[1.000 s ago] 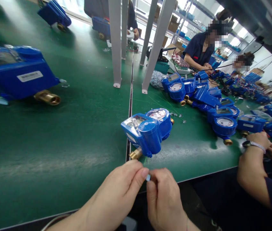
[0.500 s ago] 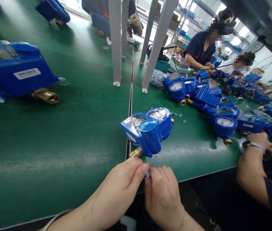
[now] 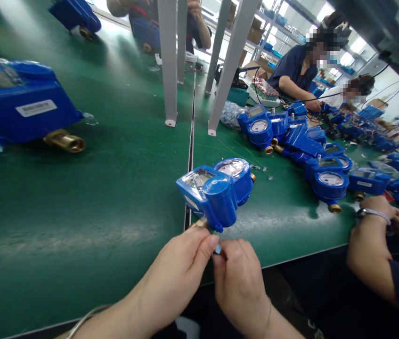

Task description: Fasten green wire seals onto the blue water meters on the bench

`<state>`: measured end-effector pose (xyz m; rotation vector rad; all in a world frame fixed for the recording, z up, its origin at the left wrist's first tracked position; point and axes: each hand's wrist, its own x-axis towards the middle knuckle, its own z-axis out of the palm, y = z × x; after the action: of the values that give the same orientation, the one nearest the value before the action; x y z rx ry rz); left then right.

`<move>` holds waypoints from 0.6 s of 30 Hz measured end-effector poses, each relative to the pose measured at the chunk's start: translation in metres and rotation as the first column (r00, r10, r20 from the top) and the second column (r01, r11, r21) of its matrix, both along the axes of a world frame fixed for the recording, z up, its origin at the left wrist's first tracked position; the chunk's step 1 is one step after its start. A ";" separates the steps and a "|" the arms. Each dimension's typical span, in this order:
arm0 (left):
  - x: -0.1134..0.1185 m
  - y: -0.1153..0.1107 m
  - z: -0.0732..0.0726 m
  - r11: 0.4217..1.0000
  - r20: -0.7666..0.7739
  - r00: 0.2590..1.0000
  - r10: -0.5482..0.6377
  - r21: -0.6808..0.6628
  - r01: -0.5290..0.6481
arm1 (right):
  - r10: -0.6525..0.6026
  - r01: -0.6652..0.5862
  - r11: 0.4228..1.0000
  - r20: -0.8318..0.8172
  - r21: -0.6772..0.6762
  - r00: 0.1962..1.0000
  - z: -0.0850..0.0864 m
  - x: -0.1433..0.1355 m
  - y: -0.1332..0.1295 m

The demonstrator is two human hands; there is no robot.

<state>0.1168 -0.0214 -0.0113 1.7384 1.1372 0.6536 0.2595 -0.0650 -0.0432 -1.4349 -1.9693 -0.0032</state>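
In front of me on the green bench stands a blue water meter [image 3: 222, 200] with a round dial, a clear window and a brass pipe end. Just below its near edge, my left hand [image 3: 180, 266] and my right hand [image 3: 241, 278] meet, both closed in a pinch. Between their fingertips shows a small light-blue plastic seal tag [image 3: 218, 248], close under the meter. My left fingers cover part of the brass pipe end [image 3: 199, 222]. How each finger grips the tag is partly hidden.
Another blue meter [image 3: 26, 106] stands at left, a further one [image 3: 75, 19] behind it. Grey metal posts [image 3: 169, 70] rise from the bench. Several blue meters [image 3: 298, 136] crowd the right side. Beside me a co-worker's hand [image 3: 378, 207] works; other people sit farther back.
My hands have shifted slightly up toward the meter, and more of the light-blue tag shows between the fingers. Across the bench, a person's hand has risen.
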 end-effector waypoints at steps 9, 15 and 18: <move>0.009 -0.001 0.007 0.993 0.110 0.988 0.108 -0.048 -0.104 | -0.028 -0.268 0.888 -0.627 -0.373 0.779 0.014 -0.001 0.016; 0.016 -0.003 0.003 0.980 0.084 0.977 0.198 -0.049 -0.194 | -0.659 -0.649 0.579 -0.752 -0.494 -0.016 0.029 -0.025 0.016; 0.016 -0.002 0.003 0.980 0.124 0.974 0.187 -0.093 -0.176 | -0.583 -0.557 0.636 -0.806 -0.534 0.106 0.027 -0.020 0.012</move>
<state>0.1330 -0.0230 -0.0082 1.5106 1.2223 0.8103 0.2393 -0.0527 -0.0158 -1.2014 -0.5517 1.6788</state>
